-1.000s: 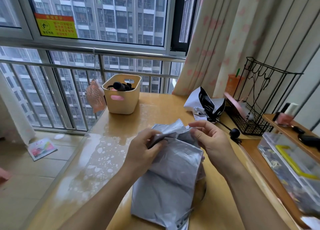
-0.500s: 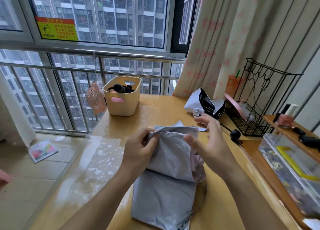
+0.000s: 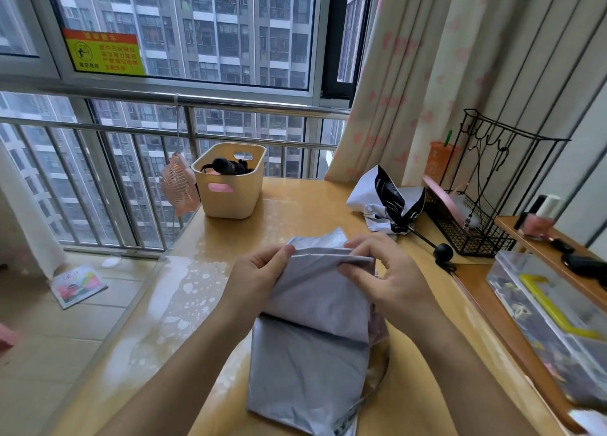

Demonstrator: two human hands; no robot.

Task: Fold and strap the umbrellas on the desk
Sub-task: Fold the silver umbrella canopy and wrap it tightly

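While the grey umbrella (image 3: 312,353) lies flattened on the desk (image 3: 295,205) at the lower centre of the frame, both hands grasp its upper edge. The left hand (image 3: 259,281) has its fingers curled and pinches the fabric's left corner between thumb and forefinger. The right hand (image 3: 391,278) pinches the right end of the fold, though its fingertips seem partly tucked under the cloth. Toward the upper right, a black-and-white umbrella (image 3: 387,202) lies loose beside a wire rack (image 3: 473,232). A cream basket (image 3: 230,192) stands at upper centre.
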